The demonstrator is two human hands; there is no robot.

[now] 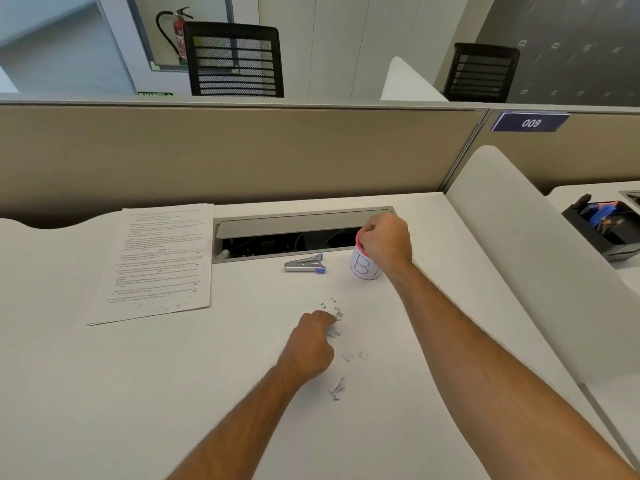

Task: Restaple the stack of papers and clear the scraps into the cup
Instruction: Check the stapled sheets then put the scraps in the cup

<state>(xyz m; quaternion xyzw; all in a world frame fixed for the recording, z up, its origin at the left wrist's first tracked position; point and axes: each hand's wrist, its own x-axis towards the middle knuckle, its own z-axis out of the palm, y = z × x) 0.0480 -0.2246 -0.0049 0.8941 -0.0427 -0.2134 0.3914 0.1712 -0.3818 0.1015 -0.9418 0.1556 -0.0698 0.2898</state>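
White surface (173, 393). Stack of papers (161, 261) lies far left, near the stapler (304, 264). Right hand (384, 239), fingers curled, sits over the red-rimmed cup (363, 268); contents of its grasp cannot be told. Left hand (311, 344) pinches at paper scraps (337, 388) beside loose staples (334, 308).

One stapler (304, 264), one cup (363, 270), one paper stack (159, 261), two chairs (235, 60).
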